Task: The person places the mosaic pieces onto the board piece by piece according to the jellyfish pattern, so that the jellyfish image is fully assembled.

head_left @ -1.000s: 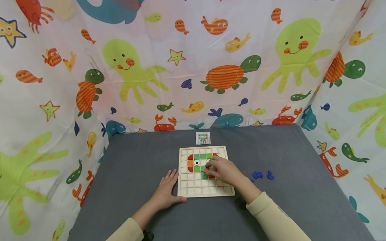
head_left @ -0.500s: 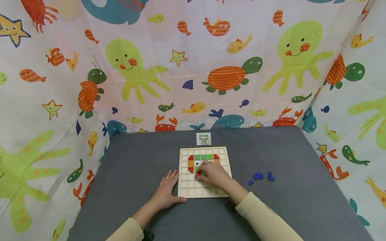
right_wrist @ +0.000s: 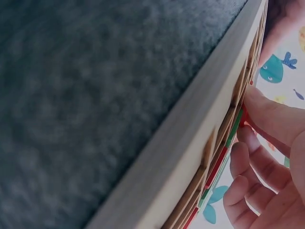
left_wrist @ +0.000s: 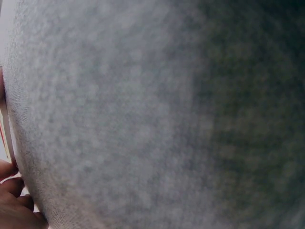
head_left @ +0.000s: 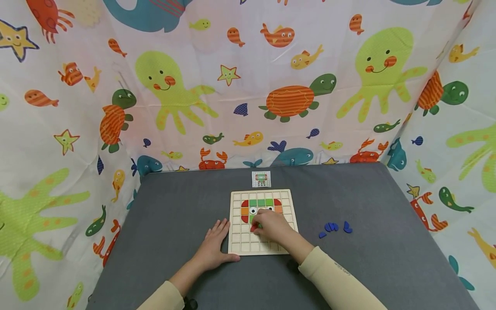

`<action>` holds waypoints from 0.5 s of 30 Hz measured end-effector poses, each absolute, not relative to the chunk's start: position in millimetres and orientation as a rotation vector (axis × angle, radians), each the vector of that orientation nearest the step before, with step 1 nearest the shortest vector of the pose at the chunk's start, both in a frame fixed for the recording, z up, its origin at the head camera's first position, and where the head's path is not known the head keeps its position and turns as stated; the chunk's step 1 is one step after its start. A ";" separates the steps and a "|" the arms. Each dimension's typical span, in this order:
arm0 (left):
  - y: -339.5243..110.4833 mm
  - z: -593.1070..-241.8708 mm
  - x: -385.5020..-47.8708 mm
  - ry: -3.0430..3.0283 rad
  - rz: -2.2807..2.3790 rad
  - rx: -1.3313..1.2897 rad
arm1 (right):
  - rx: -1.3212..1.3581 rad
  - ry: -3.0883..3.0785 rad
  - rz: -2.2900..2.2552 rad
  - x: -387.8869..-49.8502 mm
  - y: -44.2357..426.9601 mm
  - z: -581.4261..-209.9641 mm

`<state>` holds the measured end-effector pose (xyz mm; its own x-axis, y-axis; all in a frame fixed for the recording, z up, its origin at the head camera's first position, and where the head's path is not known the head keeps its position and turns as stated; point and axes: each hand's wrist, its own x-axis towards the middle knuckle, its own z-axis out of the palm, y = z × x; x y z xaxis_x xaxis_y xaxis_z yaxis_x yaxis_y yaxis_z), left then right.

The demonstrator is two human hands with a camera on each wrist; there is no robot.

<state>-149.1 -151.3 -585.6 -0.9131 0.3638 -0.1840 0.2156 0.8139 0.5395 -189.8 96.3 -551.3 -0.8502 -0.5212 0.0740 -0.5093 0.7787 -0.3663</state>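
Red piece is over the board, just below the row of green pieces at their left end, pinched between thumb and fingers of the right hand. Right wrist view confirms the pinch; can't tell if the piece touches its cell yet.

Change: a second ago right hand was farther right on the board, now it's shifted left and a bit nearer the person. Over the last half second barely any travel, so I'd judge it's at the placing stage, lining up or pressing in. Not counting that one as placed.

Left hand: same spot, flat with fingers spread, touching the board's left edge, thumb at the near corner. Looks like steadying. Hands are apart.

Card lies past the far edge, with a small printed grid pattern. Blue pieces are off to the right on the table, loose; arm no longer covers the nearest one. Those look like remaining work
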 end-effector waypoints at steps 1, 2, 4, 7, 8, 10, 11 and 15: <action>-151.5 -585.8 -149.1 2.719 0.760 0.443 | -0.850 2.932 -0.581 -189.7 95.7 -551.0; -151.6 -585.9 -149.1 2.717 0.761 0.442 | -0.849 2.934 -0.568 -189.7 95.2 -550.9; -151.8 -586.0 -149.2 2.713 0.771 0.442 | -0.848 2.940 -0.541 -189.8 94.2 -551.0; -151.8 -585.5 -148.9 2.712 0.782 0.444 | -0.866 2.943 -0.527 -189.2 94.1 -551.3; -151.8 -585.2 -148.8 2.712 0.784 0.445 | -0.877 2.941 -0.532 -189.0 94.4 -551.4; -151.8 -584.8 -148.5 2.712 0.783 0.444 | -0.896 2.936 -0.563 -188.1 95.8 -550.4; -151.8 -584.8 -148.4 2.713 0.779 0.444 | -0.896 2.934 -0.584 -187.5 96.9 -549.3; -151.8 -585.6 -149.1 2.716 0.764 0.448 | -0.868 2.942 -0.688 -183.0 104.2 -543.0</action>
